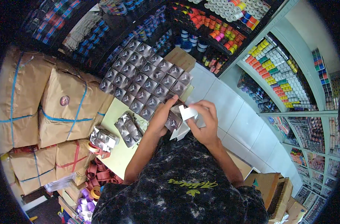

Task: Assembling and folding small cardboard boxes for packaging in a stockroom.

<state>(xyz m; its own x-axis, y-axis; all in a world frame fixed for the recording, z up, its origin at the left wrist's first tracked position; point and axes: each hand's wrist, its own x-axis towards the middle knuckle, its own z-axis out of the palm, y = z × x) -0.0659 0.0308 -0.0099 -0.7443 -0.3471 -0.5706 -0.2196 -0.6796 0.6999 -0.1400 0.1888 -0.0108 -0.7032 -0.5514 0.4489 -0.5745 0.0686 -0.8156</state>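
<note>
Smooth tabletop (115, 158) | left hand (161, 116): square-ended carton (173, 121) | right hand (206, 123): white flap (187, 113)

- Held carton (173, 122): grey-brown, pale emblem
- Flap (188, 113) at its side: plain white
- Tabletop (115, 160): pale yellow
- Small cartons (140, 78) massed toward the tabletop's far edge: grey-brown, pale emblem repeated in rows
- Paper parcels (59, 106) past the left edge: brown, crossed by blue straps, one by red
- Shirt (155, 186): black, mottled pale grey, yellow-green print
- Floor tiles (244, 123): whitish grey
</note>
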